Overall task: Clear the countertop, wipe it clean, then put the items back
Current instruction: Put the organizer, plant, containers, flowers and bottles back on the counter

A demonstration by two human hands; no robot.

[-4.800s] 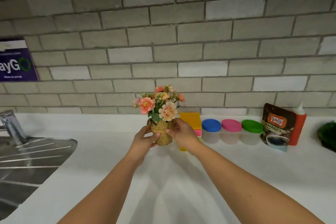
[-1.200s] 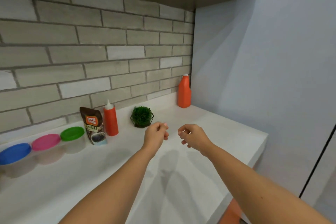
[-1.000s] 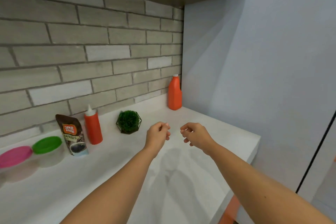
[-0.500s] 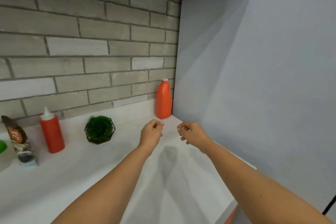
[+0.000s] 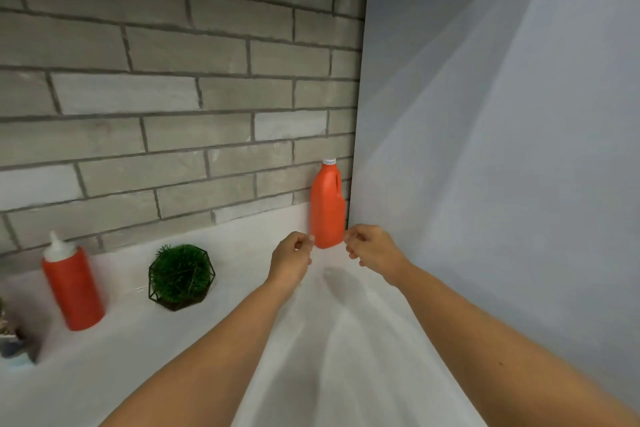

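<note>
Head view: pale blue-grey side wall (image 5: pixel 502 149) fills the 1 to 5 o'clock side of the frame. It meets a grey brick backsplash (image 5: pixel 156 97) that runs from 9 to 12 o'clock. A white countertop (image 5: pixel 329 357) spans the lower half and runs up into the corner. Two bare forearms come in from 6 o'clock, the left forearm (image 5: pixel 207 357) and the right forearm (image 5: pixel 485 340), both angled toward the corner.

A red squeeze bottle (image 5: pixel 74 288) with a white nozzle stands upright at 9 o'clock, near the backsplash and a bit motion-blurred. A green plant (image 5: pixel 180 276) in a black wire geometric pot sits just at 3 o'clock of that bottle, apart from it.

The orange jug (image 5: pixel 327 211) with a white cap stands upright in the corner, against the backsplash and just beside the side wall. The left hand (image 5: pixel 291 258) is at 7 o'clock of the jug base and the right hand (image 5: pixel 374 248) at 4 o'clock of it, so the jug sits between them and just beyond. Both hands have loosely curled fingers and hold nothing. The fingertips reach the jug's lower edges, but I cannot tell if they touch. A pouch (image 5: pixel 14 340) is cut off by the frame edge at 8 o'clock, blurred.
</note>
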